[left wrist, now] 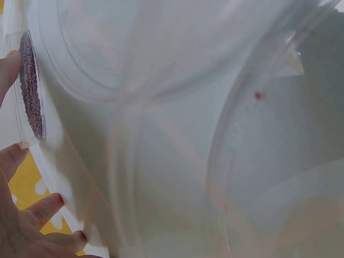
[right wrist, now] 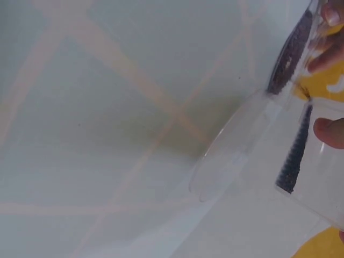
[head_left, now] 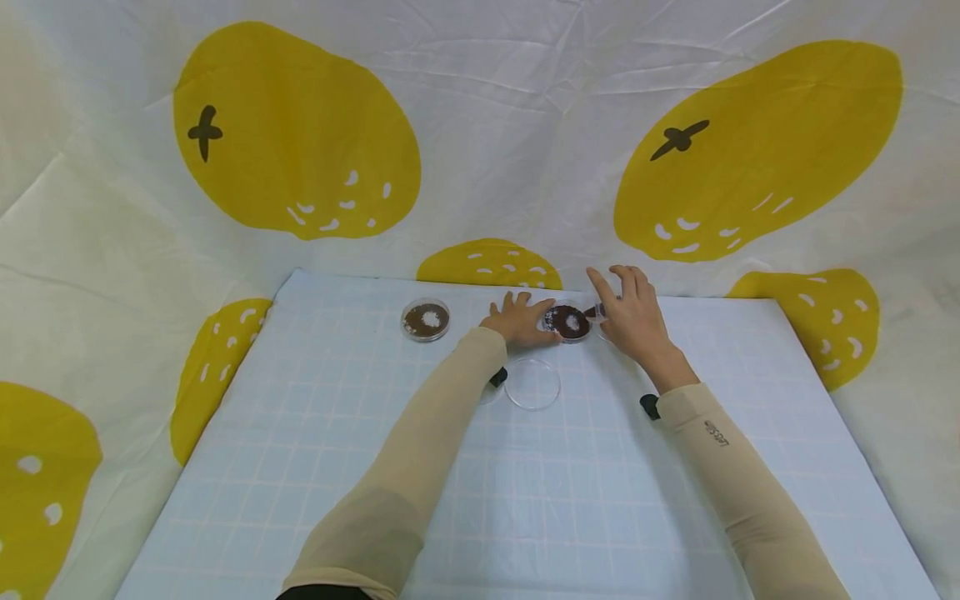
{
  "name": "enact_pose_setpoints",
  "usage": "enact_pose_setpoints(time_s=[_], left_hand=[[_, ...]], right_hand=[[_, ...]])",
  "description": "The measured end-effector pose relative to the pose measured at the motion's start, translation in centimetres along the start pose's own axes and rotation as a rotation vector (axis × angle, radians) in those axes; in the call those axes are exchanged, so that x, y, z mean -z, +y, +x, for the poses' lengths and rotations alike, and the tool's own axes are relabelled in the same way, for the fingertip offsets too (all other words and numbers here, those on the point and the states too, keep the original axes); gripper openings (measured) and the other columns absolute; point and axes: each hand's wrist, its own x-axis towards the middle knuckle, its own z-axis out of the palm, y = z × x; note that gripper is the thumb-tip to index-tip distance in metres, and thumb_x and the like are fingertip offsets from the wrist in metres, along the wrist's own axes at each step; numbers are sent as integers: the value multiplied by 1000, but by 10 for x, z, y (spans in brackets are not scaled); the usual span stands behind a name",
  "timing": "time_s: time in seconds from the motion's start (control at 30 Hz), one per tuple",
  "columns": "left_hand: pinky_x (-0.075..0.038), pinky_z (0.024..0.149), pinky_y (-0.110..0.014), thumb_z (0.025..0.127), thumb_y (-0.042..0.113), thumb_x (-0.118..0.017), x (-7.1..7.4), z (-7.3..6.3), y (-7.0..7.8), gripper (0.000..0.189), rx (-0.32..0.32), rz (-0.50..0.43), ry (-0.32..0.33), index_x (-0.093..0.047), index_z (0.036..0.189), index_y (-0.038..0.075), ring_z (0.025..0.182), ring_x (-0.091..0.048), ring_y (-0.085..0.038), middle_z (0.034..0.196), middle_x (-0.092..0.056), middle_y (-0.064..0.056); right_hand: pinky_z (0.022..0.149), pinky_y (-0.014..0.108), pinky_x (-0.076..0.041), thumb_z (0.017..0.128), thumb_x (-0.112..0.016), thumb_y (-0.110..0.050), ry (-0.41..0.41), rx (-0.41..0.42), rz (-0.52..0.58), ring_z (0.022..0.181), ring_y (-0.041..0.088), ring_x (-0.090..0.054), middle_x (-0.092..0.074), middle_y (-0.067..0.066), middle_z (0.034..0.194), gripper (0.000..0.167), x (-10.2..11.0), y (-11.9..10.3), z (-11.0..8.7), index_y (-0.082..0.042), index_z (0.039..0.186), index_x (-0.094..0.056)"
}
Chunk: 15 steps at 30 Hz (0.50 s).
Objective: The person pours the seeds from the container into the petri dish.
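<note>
My left hand (head_left: 523,322) holds a clear petri dish (head_left: 567,322) by its sides between thumb and forefinger, the other fingers spread. Dark brown grains with white patches fill the dish. My right hand (head_left: 633,317) grips a small clear container (right wrist: 317,166) just to the right of that dish, tilted toward it. Dark grains lie along one wall of the container, with a few at its lip. In the left wrist view the dish (left wrist: 33,86) shows edge-on between the fingertips (left wrist: 11,156) and thumb.
A second petri dish (head_left: 425,320) with brown grains and a white middle stands at the left. One clear round lid (head_left: 532,408) lies in front of my left hand, another beneath the wrist. A clear round piece (right wrist: 228,153) rests near the held dish. Patterned cloth hangs behind the table.
</note>
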Motion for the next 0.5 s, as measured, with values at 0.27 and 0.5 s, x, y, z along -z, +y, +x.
enact_pose_setpoints(time_s=[0.27, 0.5], left_hand=[[-7, 113, -69, 89, 72, -54, -1, 1, -1, 84, -8, -8, 5, -20, 160, 41, 149, -3, -45, 166, -12, -12], [-7, 113, -69, 89, 73, -53, -4, 3, -3, 83, -11, -4, 12, -20, 159, 42, 149, -3, -44, 166, -11, -12]], right_hand=[[104, 60, -36, 71, -89, -6, 35, 3, 16, 132, 49, -30, -32, 30, 143, 100, -3, 2, -1, -13, 153, -33], [108, 62, -28, 68, -90, -3, 59, -98, 199, 131, 52, -29, -33, 33, 141, 100, -8, 1, -4, -8, 151, -36]])
